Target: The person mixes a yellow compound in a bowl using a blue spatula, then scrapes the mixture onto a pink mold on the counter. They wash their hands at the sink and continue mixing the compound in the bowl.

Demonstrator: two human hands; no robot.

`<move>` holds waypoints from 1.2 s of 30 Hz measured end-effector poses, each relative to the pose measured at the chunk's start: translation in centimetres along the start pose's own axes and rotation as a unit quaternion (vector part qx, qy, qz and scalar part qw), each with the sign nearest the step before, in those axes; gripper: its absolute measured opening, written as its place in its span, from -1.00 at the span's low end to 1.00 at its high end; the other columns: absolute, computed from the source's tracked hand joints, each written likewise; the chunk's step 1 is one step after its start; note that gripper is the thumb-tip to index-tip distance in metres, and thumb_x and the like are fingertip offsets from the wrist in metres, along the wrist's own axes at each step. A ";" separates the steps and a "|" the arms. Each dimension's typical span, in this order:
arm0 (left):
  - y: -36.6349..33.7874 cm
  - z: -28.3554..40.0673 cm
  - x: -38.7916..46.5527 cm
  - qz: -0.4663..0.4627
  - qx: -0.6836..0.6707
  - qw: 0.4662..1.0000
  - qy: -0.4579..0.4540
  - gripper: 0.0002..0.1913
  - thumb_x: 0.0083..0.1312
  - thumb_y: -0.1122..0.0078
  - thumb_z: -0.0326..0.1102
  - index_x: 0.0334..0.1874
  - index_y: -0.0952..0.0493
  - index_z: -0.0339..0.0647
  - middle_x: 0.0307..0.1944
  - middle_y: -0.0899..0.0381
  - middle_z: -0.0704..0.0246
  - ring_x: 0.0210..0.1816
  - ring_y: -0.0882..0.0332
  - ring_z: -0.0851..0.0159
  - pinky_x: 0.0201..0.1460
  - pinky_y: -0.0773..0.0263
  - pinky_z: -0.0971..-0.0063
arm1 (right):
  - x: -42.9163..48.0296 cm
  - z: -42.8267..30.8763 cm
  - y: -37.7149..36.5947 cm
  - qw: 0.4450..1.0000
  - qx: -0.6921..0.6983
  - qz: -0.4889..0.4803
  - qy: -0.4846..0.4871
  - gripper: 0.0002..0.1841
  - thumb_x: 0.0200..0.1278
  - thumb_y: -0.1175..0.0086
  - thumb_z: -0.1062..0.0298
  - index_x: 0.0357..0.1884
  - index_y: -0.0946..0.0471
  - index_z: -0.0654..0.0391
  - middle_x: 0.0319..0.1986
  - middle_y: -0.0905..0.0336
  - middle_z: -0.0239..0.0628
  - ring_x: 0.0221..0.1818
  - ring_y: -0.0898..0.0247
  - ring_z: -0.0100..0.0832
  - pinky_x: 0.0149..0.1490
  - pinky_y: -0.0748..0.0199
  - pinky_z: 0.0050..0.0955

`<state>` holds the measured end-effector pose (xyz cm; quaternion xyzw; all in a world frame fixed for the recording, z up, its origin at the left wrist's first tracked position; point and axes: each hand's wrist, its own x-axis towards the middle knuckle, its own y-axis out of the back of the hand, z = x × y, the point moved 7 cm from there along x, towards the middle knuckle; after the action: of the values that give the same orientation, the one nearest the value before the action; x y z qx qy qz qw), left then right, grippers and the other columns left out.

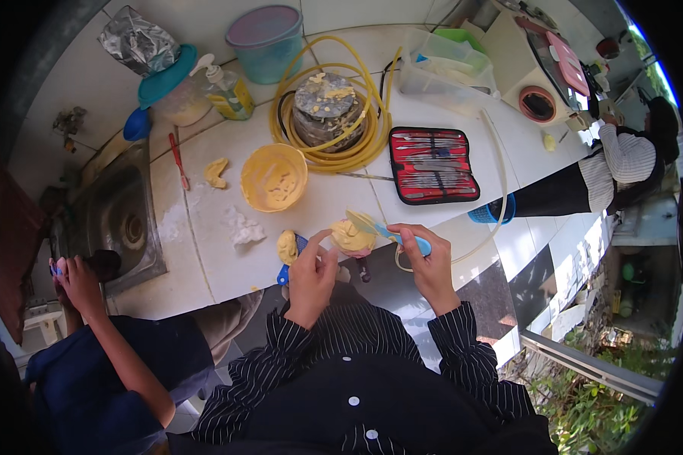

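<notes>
My right hand point(427, 259) grips the light blue handle of a mixing spatula point(412, 242), its blade pressed into a mound of yellow paste point(350, 236). The paste lies on a pinkish base with a dark handle point(364, 270) below, at the counter's edge. Just left of the mound is my left hand point(312, 273), fingers bent; whether it touches the paste or holds anything, I cannot tell. Beside that hand, a blue perforated tray point(300, 243) carries more yellow paste point(287, 247). A yellow rubber bowl point(273, 177) smeared with paste stands behind.
An instrument case point(434, 165) lies unfolded at the right. Yellow hose point(341, 162) coils around a paste-spattered round block point(327, 108). Further left are a red-handled tool point(178, 162), white lumps point(245, 227), a soap bottle point(227, 94) and a metal sink point(119, 210). One person stands near the sink, another far right.
</notes>
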<state>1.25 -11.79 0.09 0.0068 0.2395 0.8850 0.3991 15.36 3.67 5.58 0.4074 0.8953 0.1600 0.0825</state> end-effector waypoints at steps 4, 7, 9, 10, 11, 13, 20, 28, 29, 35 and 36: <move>0.3 -0.4 -0.1 0.052 0.053 0.993 -0.088 -0.62 0.34 0.00 -0.45 0.22 -0.38 -0.29 -0.12 -0.49 0.16 -0.08 -0.42 0.12 0.03 -0.33 0.29 | -0.1 -0.2 0.8 1.000 -0.011 -0.013 0.003 -0.66 0.46 0.01 0.17 -0.16 -0.66 0.25 -0.39 -0.61 -0.23 -0.47 -0.41 -0.51 -0.29 -0.37 -0.53; 0.1 -0.2 0.0 0.058 0.070 0.989 -0.115 -0.57 0.31 0.04 -0.53 0.25 -0.34 -0.34 0.01 -0.43 0.11 0.08 -0.32 0.01 0.20 -0.24 0.22 | 0.4 -1.3 1.1 0.999 -0.011 -0.013 0.028 -0.67 0.46 0.01 0.17 -0.16 -0.66 0.24 -0.39 -0.60 -0.23 -0.48 -0.40 -0.51 -0.30 -0.36 -0.52; -0.4 0.2 0.3 0.057 0.059 0.989 -0.121 -0.53 0.29 0.05 -0.56 0.28 -0.31 -0.35 0.03 -0.41 0.07 0.09 -0.30 -0.03 0.22 -0.23 0.20 | 1.2 -1.2 0.6 0.998 -0.030 -0.050 0.024 -0.68 0.46 0.01 0.18 -0.17 -0.66 0.23 -0.40 -0.60 -0.23 -0.48 -0.40 -0.51 -0.31 -0.36 -0.52; -0.6 0.3 0.4 0.054 0.057 0.990 -0.120 -0.52 0.29 0.05 -0.56 0.29 -0.30 -0.35 0.04 -0.41 0.06 0.09 -0.30 -0.03 0.22 -0.23 0.20 | 1.4 -1.2 0.4 0.997 -0.040 -0.069 0.022 -0.68 0.46 0.01 0.18 -0.18 -0.67 0.23 -0.41 -0.60 -0.23 -0.48 -0.40 -0.52 -0.31 -0.36 -0.52; -0.8 0.4 0.5 0.051 0.055 0.990 -0.119 -0.51 0.28 0.05 -0.56 0.30 -0.30 -0.35 0.04 -0.40 0.05 0.09 -0.30 -0.04 0.22 -0.23 0.19 | 1.4 -1.3 0.5 0.997 -0.041 -0.061 0.025 -0.68 0.46 0.01 0.18 -0.18 -0.67 0.23 -0.41 -0.60 -0.23 -0.48 -0.39 -0.52 -0.31 -0.36 -0.52; -0.9 0.4 0.6 0.052 0.050 0.991 -0.115 -0.50 0.27 0.05 -0.57 0.31 -0.29 -0.34 0.04 -0.40 0.03 0.09 -0.29 -0.04 0.22 -0.23 0.18 | 1.4 -1.8 0.9 0.998 -0.043 -0.048 0.029 -0.67 0.45 0.00 0.18 -0.20 -0.67 0.23 -0.43 -0.59 -0.24 -0.49 -0.39 -0.52 -0.31 -0.36 -0.52; -1.3 1.1 0.3 0.052 0.137 0.980 -0.138 -0.51 0.32 0.01 -0.51 0.33 -0.31 -0.22 0.20 -0.40 0.22 0.21 -0.28 0.05 0.28 -0.19 0.29 | 1.4 -1.0 2.0 0.999 -0.028 -0.002 0.015 -0.62 0.46 0.01 0.13 -0.24 -0.67 0.27 -0.49 -0.57 -0.29 -0.50 -0.36 -0.56 -0.34 -0.31 -0.55; 5.4 1.1 0.0 0.226 -0.022 0.965 -0.133 -0.65 0.31 -0.01 -0.49 0.15 -0.39 -0.27 0.12 -0.44 0.18 0.10 -0.43 0.14 0.19 -0.30 0.30 | 1.9 -2.9 4.6 0.991 0.079 0.107 0.021 -0.53 0.51 0.11 0.06 -0.15 -0.63 0.32 -0.47 -0.52 -0.38 -0.46 -0.29 -0.64 -0.33 -0.24 -0.63; 7.4 -0.5 0.8 0.247 -0.110 0.958 -0.090 -0.62 0.30 0.00 -0.50 0.19 -0.35 -0.26 0.14 -0.43 0.20 0.12 -0.43 0.19 0.17 -0.32 0.34 | 2.5 -3.6 4.5 0.990 0.090 0.108 0.034 -0.56 0.51 0.08 0.08 -0.13 -0.63 0.31 -0.46 -0.52 -0.38 -0.46 -0.29 -0.65 -0.34 -0.25 -0.63; 12.1 -6.1 6.2 0.140 -0.183 0.973 0.017 -0.46 0.25 0.02 -0.54 0.32 -0.20 -0.28 0.24 -0.34 0.18 0.20 -0.40 0.23 0.22 -0.35 0.40 | 7.7 -9.0 -4.5 0.975 -0.046 -0.116 0.185 -0.72 0.39 -0.09 0.22 -0.11 -0.64 0.25 -0.38 -0.63 -0.29 -0.39 -0.46 -0.53 -0.26 -0.39 -0.56; 11.8 -6.6 6.6 0.118 -0.135 0.984 0.020 -0.44 0.24 0.02 -0.55 0.34 -0.19 -0.29 0.26 -0.32 0.17 0.22 -0.40 0.22 0.24 -0.34 0.40 | 9.0 -9.0 -5.2 0.974 -0.047 -0.122 0.183 -0.71 0.39 -0.08 0.21 -0.11 -0.64 0.25 -0.37 -0.63 -0.27 -0.38 -0.47 -0.51 -0.25 -0.40 -0.54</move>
<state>-12.89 -16.50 -1.86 -0.0369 0.1232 0.9500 0.2845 3.30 5.35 12.03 0.2547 0.9296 0.2625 -0.0449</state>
